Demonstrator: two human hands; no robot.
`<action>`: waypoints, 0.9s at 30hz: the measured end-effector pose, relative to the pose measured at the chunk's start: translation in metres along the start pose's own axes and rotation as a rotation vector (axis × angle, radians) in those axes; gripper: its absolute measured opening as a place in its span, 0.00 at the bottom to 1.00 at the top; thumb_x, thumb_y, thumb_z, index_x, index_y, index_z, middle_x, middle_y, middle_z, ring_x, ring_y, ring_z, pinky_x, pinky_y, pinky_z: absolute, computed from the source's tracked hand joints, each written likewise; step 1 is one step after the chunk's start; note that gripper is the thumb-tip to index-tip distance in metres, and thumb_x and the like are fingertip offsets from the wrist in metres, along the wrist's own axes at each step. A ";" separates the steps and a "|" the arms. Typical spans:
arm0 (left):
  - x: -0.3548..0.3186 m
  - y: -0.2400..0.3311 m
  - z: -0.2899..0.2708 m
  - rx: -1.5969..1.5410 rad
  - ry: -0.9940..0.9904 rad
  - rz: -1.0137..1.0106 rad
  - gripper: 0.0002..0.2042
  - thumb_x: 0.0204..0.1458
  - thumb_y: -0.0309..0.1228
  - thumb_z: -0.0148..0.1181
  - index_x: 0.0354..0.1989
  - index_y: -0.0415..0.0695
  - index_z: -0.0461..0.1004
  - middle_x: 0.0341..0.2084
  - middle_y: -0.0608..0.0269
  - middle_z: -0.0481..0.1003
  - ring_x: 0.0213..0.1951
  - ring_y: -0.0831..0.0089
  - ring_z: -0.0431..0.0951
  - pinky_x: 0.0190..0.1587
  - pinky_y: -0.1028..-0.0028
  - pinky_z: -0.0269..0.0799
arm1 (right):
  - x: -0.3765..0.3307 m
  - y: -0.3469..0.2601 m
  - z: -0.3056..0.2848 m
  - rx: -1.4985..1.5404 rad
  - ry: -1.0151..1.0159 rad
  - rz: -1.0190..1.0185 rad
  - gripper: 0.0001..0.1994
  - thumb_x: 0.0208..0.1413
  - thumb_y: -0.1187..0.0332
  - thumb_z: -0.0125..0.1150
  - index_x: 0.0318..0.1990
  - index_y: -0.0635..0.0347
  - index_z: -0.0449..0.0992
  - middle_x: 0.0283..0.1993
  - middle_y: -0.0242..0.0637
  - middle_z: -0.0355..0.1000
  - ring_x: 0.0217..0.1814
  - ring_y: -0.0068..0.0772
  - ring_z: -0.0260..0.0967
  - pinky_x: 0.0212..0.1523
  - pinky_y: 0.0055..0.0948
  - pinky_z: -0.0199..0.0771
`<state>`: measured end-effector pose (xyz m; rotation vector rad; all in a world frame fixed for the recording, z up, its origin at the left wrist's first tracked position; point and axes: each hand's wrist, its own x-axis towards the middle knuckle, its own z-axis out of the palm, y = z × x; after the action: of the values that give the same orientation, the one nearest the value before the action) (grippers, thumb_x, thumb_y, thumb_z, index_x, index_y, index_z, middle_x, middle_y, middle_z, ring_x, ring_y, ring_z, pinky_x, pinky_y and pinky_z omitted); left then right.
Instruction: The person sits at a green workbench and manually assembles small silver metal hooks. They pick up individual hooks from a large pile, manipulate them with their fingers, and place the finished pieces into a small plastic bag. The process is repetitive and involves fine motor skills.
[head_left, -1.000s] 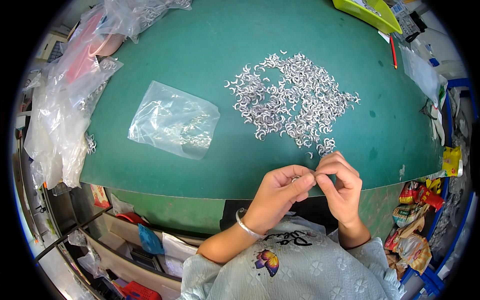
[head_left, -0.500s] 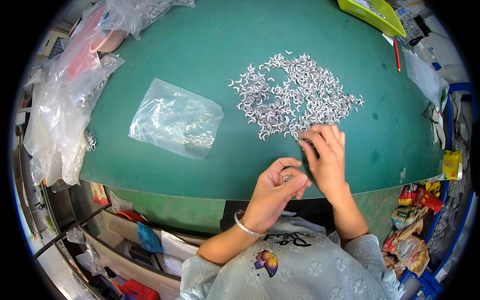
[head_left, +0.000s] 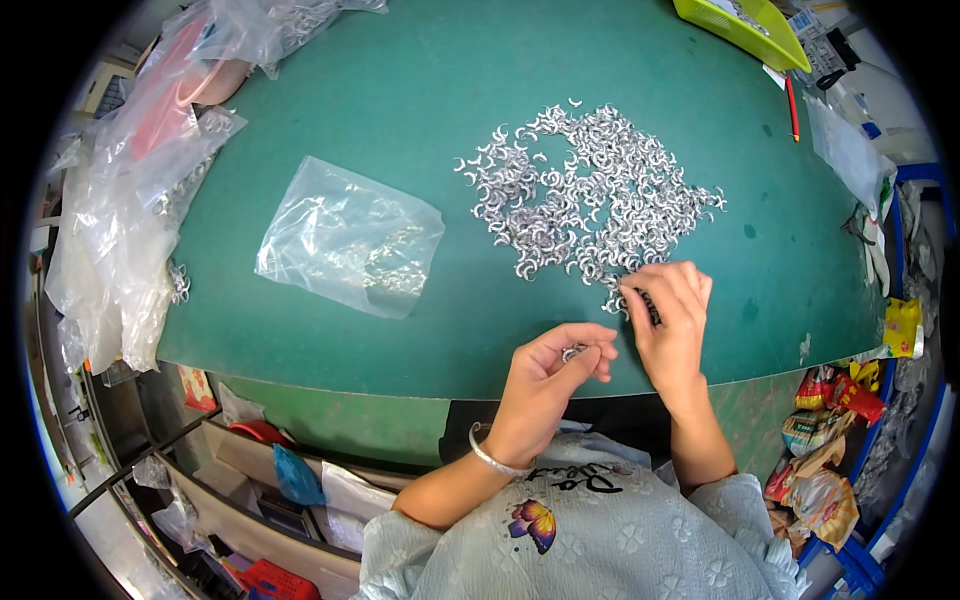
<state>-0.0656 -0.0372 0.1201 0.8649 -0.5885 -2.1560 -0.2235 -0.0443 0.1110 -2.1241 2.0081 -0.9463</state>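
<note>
Left hand (head_left: 555,365): we're pinching one small silver clip (head_left: 573,352).
Right hand (head_left: 668,315): curled around a dark tool (head_left: 646,303), at the pile (head_left: 590,190), centre frame.
Tip: we'd pick singly.

On a green table (head_left: 400,90), a pile of silver clips (head_left: 590,190) lies at one o'clock. The right hand (head_left: 672,320) touches its near edge; the left hand (head_left: 550,375) pinches one clip (head_left: 573,352). A clear bag (head_left: 350,235) lies at ten o'clock.

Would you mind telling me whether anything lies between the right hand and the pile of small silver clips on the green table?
Nothing visible does. The right hand already rests on the near edge of the pile of silver clips, fingertips among them. The left hand pinches a small silver piece beside it, and the clear plastic bag lies well off to the left.
</note>
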 end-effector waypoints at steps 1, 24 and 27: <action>0.000 0.000 -0.001 0.004 -0.024 -0.008 0.09 0.55 0.25 0.47 0.40 0.35 0.71 0.29 0.64 0.71 0.29 0.81 0.68 0.34 0.81 0.65 | 0.000 0.001 -0.001 0.012 -0.002 0.019 0.09 0.39 0.75 0.63 0.31 0.59 0.73 0.30 0.32 0.68 0.34 0.34 0.63 0.38 0.31 0.55; -0.002 0.000 0.006 0.033 0.056 0.044 0.09 0.53 0.22 0.49 0.42 0.35 0.70 0.29 0.64 0.71 0.26 0.82 0.65 0.29 0.83 0.61 | -0.010 -0.002 -0.009 0.927 0.055 0.508 0.04 0.47 0.83 0.56 0.32 0.70 0.74 0.32 0.34 0.70 0.32 0.18 0.62 0.33 0.17 0.61; -0.002 0.004 0.012 0.155 0.097 0.168 0.10 0.50 0.19 0.52 0.42 0.35 0.69 0.31 0.64 0.71 0.27 0.84 0.65 0.28 0.86 0.61 | -0.013 -0.017 -0.016 1.054 -0.014 0.475 0.05 0.47 0.83 0.56 0.32 0.69 0.74 0.32 0.35 0.71 0.33 0.20 0.63 0.34 0.18 0.62</action>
<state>-0.0717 -0.0364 0.1319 0.9620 -0.7588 -1.9254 -0.2153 -0.0237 0.1267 -1.0317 1.3587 -1.4138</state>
